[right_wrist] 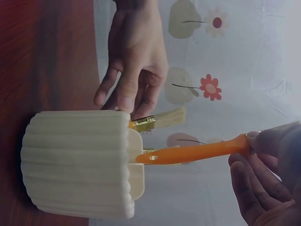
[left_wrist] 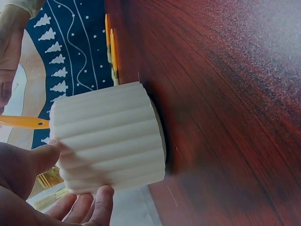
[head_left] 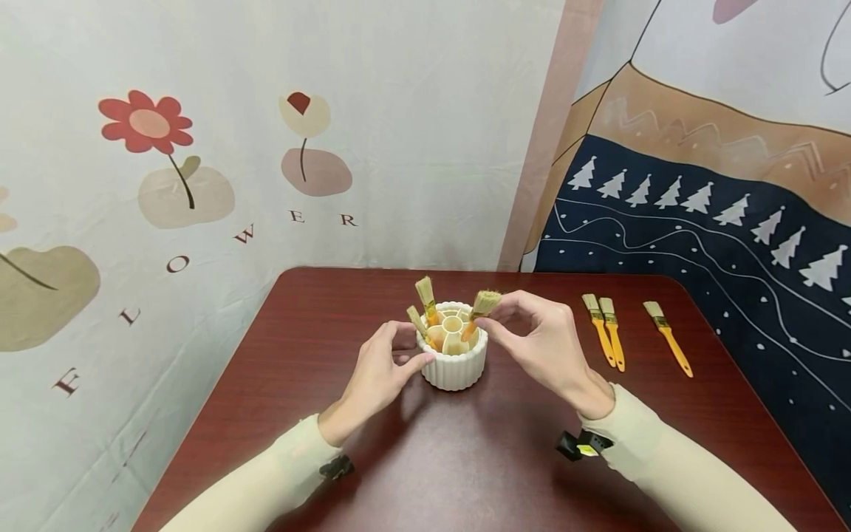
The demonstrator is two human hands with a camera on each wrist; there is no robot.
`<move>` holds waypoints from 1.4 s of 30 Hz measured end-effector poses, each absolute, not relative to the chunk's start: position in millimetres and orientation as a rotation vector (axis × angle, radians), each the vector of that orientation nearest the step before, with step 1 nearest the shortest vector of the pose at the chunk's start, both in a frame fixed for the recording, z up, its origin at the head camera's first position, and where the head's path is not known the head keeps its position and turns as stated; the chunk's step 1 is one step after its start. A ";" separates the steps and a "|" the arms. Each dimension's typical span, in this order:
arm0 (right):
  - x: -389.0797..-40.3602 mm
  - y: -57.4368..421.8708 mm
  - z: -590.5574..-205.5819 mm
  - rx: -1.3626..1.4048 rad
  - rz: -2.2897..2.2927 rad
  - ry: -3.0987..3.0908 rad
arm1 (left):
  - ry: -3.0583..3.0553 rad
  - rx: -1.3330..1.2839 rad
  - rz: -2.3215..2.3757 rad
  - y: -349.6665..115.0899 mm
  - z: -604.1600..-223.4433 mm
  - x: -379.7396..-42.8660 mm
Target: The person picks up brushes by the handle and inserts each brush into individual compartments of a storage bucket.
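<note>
A white ribbed round holder (head_left: 453, 372) with inner compartments around a central ring stands upright on the table. My left hand (head_left: 375, 369) grips its left side, thumb at the front rim and fingers farther round, also visible in the left wrist view. Between the thumb and fingers of my right hand (head_left: 541, 343) is a paintbrush (right_wrist: 197, 152), pinched near its metal band, bristles up. Its orange handle points down, with the end at the holder's opening. Two more paintbrushes, a rear one (head_left: 426, 293) and a left one (head_left: 417, 319), stand bristles up in the left compartments.
On the right of the dark red table (head_left: 459, 458) lie two paintbrushes side by side, one (head_left: 600, 332) touching the other (head_left: 613, 332). A third loose paintbrush (head_left: 668, 336) lies farther right. Printed cloth (head_left: 425, 133) hangs behind the table's back edge.
</note>
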State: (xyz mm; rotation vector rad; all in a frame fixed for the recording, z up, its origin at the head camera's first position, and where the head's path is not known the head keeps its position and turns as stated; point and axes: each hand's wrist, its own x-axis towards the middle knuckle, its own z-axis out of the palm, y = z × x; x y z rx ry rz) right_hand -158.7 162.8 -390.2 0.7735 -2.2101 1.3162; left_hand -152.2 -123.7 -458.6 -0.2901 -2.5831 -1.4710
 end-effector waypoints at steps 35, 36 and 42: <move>-173.6 136.3 -444.1 1.069 0.956 -2.145 | -2.577 -0.279 -1.522 -123.9 -455.8 -152.9; -173.4 135.7 -445.4 1.079 0.944 -2.149 | -2.576 -0.279 -1.522 -123.9 -456.0 -152.9; -172.4 132.5 -452.0 1.126 0.855 -2.135 | -2.577 -0.285 -1.515 -124.0 -456.6 -152.4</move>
